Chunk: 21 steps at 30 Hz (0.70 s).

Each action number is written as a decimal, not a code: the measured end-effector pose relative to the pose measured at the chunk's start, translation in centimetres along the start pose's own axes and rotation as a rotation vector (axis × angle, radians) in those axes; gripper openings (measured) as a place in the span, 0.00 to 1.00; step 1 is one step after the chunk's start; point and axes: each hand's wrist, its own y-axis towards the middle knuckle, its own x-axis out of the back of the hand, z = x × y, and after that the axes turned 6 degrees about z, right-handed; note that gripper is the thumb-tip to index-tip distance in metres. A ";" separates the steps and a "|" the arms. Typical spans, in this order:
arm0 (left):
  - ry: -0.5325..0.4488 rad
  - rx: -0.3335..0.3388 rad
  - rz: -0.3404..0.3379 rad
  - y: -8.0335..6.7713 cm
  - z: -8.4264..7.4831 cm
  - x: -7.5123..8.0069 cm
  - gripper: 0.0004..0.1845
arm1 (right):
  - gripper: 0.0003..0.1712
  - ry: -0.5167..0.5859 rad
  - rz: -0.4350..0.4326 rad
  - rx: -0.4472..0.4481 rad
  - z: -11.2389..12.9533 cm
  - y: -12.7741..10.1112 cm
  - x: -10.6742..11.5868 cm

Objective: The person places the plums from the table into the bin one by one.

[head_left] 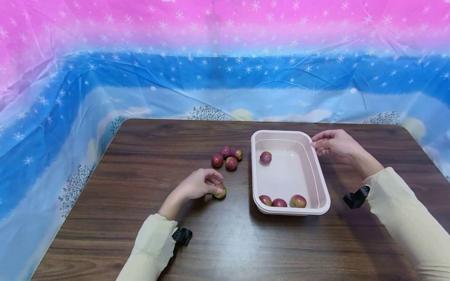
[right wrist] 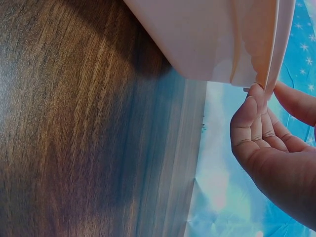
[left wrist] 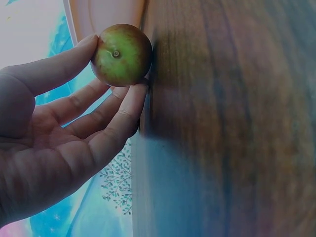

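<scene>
My left hand (head_left: 199,184) holds a green-and-red plum (left wrist: 122,55) between thumb and fingers, low over the wooden table. In the left wrist view the plum's green end with its small stem scar faces the camera. My right hand (head_left: 338,145) pinches the far right rim of a pale pink plastic basin (head_left: 254,171); in the right wrist view the thumb and fingers meet on the lip. One plum (head_left: 265,157) lies toward the basin's far left, and several more, including a larger one (head_left: 298,201), rest along its near wall.
Beyond my left hand, several loose plums (head_left: 231,163) sit in a cluster on the brown wooden table (head_left: 140,156), left of the basin. A snowflake-patterned pink and blue cloth (head_left: 225,70) hangs behind the table and down its left side.
</scene>
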 end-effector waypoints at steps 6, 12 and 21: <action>-0.004 0.001 0.003 0.0 0.1 0.0 0.15 | 0.23 -0.001 0.009 -0.004 -0.1 0.2 0.1; -0.008 0.009 0.005 0.0 0.0 0.1 0.15 | 0.24 0.000 0.013 -0.005 0.0 0.2 0.2; -0.008 0.014 -0.007 0.0 -0.2 0.5 0.15 | 0.23 -0.004 0.006 -0.005 0.2 0.0 0.0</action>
